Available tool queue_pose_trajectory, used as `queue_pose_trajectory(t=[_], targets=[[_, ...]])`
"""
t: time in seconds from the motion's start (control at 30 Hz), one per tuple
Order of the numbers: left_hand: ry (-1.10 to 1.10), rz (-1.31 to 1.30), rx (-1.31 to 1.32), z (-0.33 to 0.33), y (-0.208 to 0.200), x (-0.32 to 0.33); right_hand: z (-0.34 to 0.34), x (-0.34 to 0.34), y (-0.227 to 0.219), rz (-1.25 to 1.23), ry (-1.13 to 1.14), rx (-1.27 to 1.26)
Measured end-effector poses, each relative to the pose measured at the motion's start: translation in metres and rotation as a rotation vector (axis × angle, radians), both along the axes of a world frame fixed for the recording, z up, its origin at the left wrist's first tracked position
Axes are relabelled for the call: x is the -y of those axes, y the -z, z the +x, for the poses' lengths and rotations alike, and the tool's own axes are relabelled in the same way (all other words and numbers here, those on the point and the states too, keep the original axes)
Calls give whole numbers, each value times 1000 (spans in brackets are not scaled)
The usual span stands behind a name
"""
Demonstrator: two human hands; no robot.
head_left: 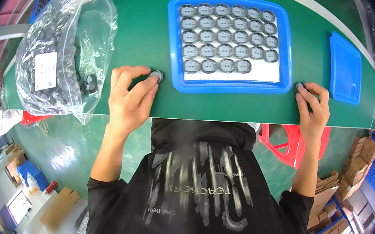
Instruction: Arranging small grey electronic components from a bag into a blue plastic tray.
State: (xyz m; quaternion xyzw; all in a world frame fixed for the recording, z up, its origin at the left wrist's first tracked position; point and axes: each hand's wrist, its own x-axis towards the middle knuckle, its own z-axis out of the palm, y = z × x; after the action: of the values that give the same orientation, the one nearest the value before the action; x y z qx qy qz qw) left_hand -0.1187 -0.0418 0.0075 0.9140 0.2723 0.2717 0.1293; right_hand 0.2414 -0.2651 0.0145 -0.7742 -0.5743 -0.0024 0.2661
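My left hand is closed, with thumb and fingers pinching a small rounded dark plastic part just off the near left corner of a blue tray. To the tray's right, my right hand pinches another small dark part, mostly covered by the fingertips. Inside the tray, rounded grey-black plastic parts lie in neat rows on a white sheet. The nearest row is shorter, and the sheet shows at its right end.
A clear plastic bag of loose dark parts, with a white label, lies at the left of the green table. A second blue tray sits far right. A red stool stands below the table edge. Another person is at far left.
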Motion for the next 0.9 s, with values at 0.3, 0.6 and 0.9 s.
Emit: queue_pose_trajectory(t=[0.3,0.6,0.9], targets=[[349,54,264,124,-30,26,-6,-59,-37,109,-415,-29],[413,12,93,174,-9,27,12,-83,-22,-54,-583,-56],[430,-153,-11,167,-21,17,12,-85,-18,-56,-572,-52]])
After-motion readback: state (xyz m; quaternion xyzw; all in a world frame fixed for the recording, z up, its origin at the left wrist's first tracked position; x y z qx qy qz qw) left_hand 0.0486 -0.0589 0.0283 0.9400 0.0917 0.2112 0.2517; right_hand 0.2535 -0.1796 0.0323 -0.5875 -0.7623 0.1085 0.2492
